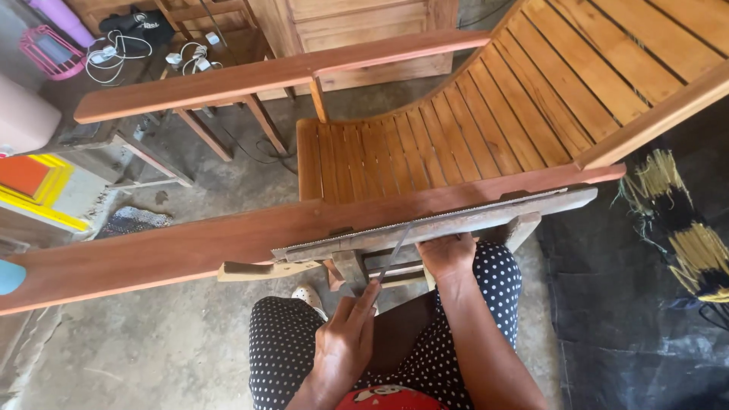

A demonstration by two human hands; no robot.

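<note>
In the lower middle of the frame, we see the left hand [343, 345] with fingers closed around a thin file [394, 253], and the right hand [448, 254] gripping the saw blade [448, 224] lying along the wooden armrest [228, 239].

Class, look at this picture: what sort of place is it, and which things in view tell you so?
Probably a small woodworking or furniture workshop. A slatted wooden lounge chair stands on a rough concrete floor, more wooden furniture stands behind it, and the left hand holds a thin file against a handsaw lying on the chair's armrest.
</note>
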